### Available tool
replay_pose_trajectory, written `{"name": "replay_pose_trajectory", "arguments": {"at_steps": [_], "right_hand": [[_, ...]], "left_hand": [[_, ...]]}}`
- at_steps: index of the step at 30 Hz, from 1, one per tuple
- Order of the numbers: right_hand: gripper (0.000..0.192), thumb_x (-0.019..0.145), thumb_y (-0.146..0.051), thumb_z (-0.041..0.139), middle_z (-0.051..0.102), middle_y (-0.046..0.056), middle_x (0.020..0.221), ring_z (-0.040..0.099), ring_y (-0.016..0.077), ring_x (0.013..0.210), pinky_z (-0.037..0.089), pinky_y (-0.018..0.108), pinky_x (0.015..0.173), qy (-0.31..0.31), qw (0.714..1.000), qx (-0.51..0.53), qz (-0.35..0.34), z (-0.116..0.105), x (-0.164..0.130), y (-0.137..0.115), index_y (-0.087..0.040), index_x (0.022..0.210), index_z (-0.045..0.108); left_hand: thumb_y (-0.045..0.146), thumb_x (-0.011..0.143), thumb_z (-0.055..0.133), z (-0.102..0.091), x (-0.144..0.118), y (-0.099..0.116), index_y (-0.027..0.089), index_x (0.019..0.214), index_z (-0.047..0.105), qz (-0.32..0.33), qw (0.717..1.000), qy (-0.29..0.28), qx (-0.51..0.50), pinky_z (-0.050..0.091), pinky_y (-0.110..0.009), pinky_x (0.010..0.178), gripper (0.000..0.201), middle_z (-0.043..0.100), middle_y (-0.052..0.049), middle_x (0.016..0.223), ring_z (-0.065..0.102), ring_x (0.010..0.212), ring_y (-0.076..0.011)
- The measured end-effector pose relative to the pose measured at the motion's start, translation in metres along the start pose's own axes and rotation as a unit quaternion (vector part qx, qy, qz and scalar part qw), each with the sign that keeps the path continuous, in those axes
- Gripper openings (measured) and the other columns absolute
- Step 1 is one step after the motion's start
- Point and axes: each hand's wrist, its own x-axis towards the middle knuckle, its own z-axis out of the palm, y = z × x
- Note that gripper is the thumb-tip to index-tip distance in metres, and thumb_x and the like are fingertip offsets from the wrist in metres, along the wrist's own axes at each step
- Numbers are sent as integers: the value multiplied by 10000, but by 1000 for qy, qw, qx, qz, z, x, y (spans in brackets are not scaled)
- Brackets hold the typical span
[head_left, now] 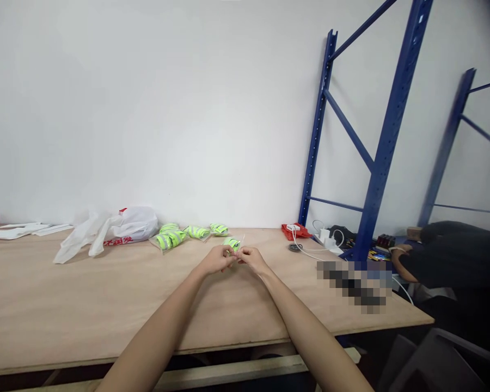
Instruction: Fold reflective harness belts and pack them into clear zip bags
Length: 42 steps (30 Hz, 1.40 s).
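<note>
**Fingers pinched on a small packet**

Fingertips of left hand (217,259) and right hand (251,258) met over mid-table (65,310), both pinching a clear pouch (232,243) holding a neon-yellow band. Judged light, limp, slick film; best gripped at the edges. Further back, more bagged yellow bands (169,238) lay in a row, just beside a crumpled white plastic bag (118,228), contents hidden. Red charger (294,230) with white cables to the right.
</note>
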Motion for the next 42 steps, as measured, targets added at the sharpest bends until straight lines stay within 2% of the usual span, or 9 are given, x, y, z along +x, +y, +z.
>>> {"name": "replay_pose_trajectory", "arguments": {"at_steps": [5,11,14,17,21,24,29,37,42], "right_hand": [[415,600,-562,831,679,5,689,634,195,750,480,342,779,-37,999,18,9,2,-3,-3,-188,616,652],[358,630,-503,833,727,43,771,654,224,838,480,373,845,-61,996,52,30,4,-8,-12,-173,688,707],[333,649,-480,811,743,70,798,667,242,868,476,396,891,-64,995,76,27,5,-9,-16,-166,733,737],[312,639,-461,809,739,69,771,672,237,834,477,409,911,-63,993,93,23,5,-10,-18,-166,711,738],[291,597,-426,840,714,34,723,654,206,772,488,387,873,-58,994,90,34,1,-11,-14,-170,656,715],[314,566,-430,860,698,17,708,644,195,764,488,368,845,-58,994,79,43,-1,-9,-10,-168,622,694],[365,561,-470,861,710,26,723,660,213,788,481,391,862,-84,993,70,49,1,-7,-9,-158,685,717],[319,688,-467,754,751,103,811,695,283,907,466,436,953,-168,982,85,30,9,-17,-28,-153,743,754],[265,655,-417,744,744,102,803,682,285,917,473,437,933,-158,983,92,28,8,-13,-23,-160,721,730]], "left_hand": [[538,751,609,-4,-1,-2,167,668,582,-11,997,-32,-76,372,-239,471,382,585,-2,575,479,449,-104],[449,759,575,-2,-1,-4,171,541,521,-3,993,23,-112,349,-232,488,357,499,12,491,448,463,-95],[409,767,529,6,2,-6,182,549,488,-1,992,56,-110,313,-226,471,318,470,25,478,426,454,-92],[401,787,499,12,4,-6,189,570,466,2,993,64,-97,292,-223,463,305,461,33,485,409,448,-89],[400,755,623,9,0,-2,180,733,559,13,997,30,-65,275,-220,468,231,471,66,496,394,450,-93],[413,734,703,2,-5,4,175,838,616,21,999,6,-46,269,-224,484,274,516,65,519,415,473,-104],[441,764,685,-2,-6,6,160,762,638,21,997,-17,-68,292,-230,505,284,571,29,563,468,513,-109],[416,718,628,6,0,-5,173,631,528,-9,983,-5,-182,268,-218,415,277,492,37,462,409,399,-82],[424,696,614,13,3,-10,183,618,505,-18,977,9,-214,236,-220,380,277,442,51,414,352,346,-71]]}}
